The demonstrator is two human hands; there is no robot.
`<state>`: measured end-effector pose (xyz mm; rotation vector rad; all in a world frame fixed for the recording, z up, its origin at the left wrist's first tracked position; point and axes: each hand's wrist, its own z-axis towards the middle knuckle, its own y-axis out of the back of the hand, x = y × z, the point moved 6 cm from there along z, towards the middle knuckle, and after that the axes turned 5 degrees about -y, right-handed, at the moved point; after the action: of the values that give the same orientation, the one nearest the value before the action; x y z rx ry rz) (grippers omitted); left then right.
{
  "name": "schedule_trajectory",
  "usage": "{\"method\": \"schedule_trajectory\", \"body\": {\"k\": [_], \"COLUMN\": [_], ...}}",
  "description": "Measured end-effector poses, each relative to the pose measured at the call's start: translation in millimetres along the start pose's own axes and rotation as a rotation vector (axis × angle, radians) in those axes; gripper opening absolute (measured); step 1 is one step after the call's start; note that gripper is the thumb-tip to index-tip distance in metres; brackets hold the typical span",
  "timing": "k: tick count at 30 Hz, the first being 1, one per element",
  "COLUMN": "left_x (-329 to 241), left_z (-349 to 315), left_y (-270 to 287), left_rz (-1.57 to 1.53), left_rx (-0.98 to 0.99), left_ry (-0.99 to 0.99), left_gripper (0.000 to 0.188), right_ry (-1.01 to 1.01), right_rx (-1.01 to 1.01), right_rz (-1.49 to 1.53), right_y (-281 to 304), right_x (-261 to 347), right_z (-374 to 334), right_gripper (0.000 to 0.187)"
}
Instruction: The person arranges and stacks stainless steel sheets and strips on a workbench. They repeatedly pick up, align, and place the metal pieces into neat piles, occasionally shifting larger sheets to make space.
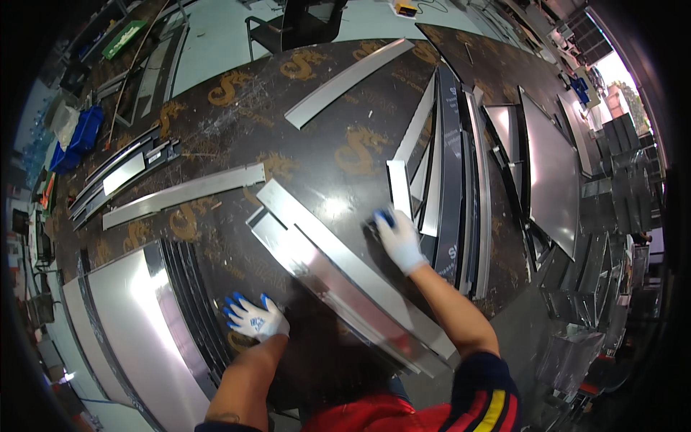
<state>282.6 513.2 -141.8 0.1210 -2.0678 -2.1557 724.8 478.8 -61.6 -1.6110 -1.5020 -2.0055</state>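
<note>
My left hand, in a white glove with blue fingertips, lies with fingers spread near the table's front edge, beside a stack of dark strips. In a matching glove, my right hand is over the table with its fingers bent and close together. A dark patch shows by its fingertips; whether that is an object or shadow is unclear. Just beyond this hand is a short light metal strip. Between my hands, a long silver metal channel lies slantwise beside a shiny reflective profile. Neither hand touches these two pieces.
The dark table has gold printed figures. More metal strips lie across it. Long profiles and a wide panel are at right; large shiny sheets at left. Beyond are a blue bin and a chair.
</note>
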Motion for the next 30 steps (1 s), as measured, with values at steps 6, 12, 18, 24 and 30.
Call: {"method": "schedule_trajectory", "body": {"k": [6, 12, 18, 24, 30], "left_x": [4.4, 2.1, -3.7, -5.9, -6.3], "left_z": [-1.9, -1.5, 0.6, 0.1, -1.4], "left_y": [-13.1, -9.0, -2.8, -1.2, 0.7], "left_rz": [0.069, 0.129, 0.138, 0.191, 0.241], "left_rx": [0.003, -0.018, 0.009, 0.039, 0.072], "left_ry": [-0.005, -0.054, -0.031, -0.02, 0.008], "left_gripper": [0.085, 0.081, 0.081, 0.08, 0.079], "right_ry": [-0.322, -0.45, -0.469, -0.259, -0.342], "right_rx": [0.06, 0.105, -0.228, -0.201, 0.093], "right_rz": [-0.27, -0.232, 0.25, 0.169, -0.273], "right_y": [-139.9, -163.5, -92.4, 10.8, 106.1], "right_x": [103.1, 94.8, 6.1, -51.5, -85.1], "right_z": [267.6, 294.2, 159.7, -89.0, -317.4], "right_gripper": [0.084, 0.046, 0.03, 0.026, 0.024]}}
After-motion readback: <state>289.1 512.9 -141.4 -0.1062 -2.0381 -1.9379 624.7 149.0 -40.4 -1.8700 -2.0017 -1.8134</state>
